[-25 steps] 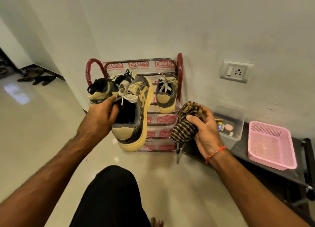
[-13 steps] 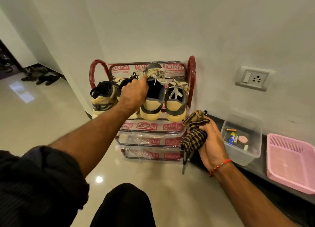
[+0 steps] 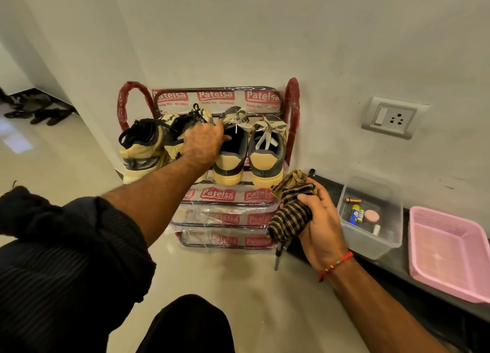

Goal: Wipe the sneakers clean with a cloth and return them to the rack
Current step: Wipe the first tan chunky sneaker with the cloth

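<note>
While four tan-and-grey laced sneakers (image 3: 230,153) are counted on the red wrapped rack (image 3: 291,108), one is touched by the left grip (image 3: 204,145), fingers curled; a checked brown cloth (image 3: 289,214) is clutched in the right grip (image 3: 320,228), just beside a clear plastic box (image 3: 371,236).

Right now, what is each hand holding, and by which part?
Right hand grips the bunched brown checked cloth around its middle. Left hand rests on the grey-and-tan sneaker's collar; grip unclear.

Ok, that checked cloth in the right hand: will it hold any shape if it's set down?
Probably not. The checked cloth is bunched in the right hand and its free end droops below the grip, so it looks floppy. It also seems light, and unlikely to roll or slide.
</note>
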Tool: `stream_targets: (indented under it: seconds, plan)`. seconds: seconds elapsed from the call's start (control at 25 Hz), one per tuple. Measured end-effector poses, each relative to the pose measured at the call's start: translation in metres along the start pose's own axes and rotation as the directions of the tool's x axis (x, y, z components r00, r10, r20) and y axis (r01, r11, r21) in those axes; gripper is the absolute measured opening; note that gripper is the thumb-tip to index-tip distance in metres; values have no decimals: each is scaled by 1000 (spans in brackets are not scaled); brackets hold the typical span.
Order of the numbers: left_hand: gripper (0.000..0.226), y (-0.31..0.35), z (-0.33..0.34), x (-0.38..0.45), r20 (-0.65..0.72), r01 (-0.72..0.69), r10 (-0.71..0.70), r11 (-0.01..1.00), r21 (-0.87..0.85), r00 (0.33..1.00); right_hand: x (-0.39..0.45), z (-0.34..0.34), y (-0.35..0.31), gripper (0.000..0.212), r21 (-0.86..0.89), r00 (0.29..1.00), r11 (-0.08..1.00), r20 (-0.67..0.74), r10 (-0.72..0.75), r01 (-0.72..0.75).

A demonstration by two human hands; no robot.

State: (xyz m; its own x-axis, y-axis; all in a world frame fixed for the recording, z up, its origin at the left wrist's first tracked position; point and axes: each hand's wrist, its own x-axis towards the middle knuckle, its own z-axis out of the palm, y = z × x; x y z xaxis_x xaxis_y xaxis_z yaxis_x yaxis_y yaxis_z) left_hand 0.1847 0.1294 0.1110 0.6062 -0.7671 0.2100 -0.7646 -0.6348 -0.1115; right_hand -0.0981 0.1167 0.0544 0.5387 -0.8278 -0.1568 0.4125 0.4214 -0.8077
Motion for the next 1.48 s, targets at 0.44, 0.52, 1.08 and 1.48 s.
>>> stream_targets:
  seconds: [0.44,0.52,1.08,1.48]
  plan:
    - [55,-67,-21,-40,275,114,-72,984,-138,959,-14,5,-1,39,-37,1000,999,9,0,0]
    - [48,-62,-22,-40,258,129,-82,977,-170,963,-17,6,-1,39,-55,1000,998,16,5,-4]
    - [26,-85,-175,-112,263,347,-228,568,-746,938,-51,-10,-39,35,48,998,999,62,2,-5]
    - [26,21,-186,-221,610,575,289,205,-792,738,-108,-70,-95,49,-14,998,999,43,44,-44]
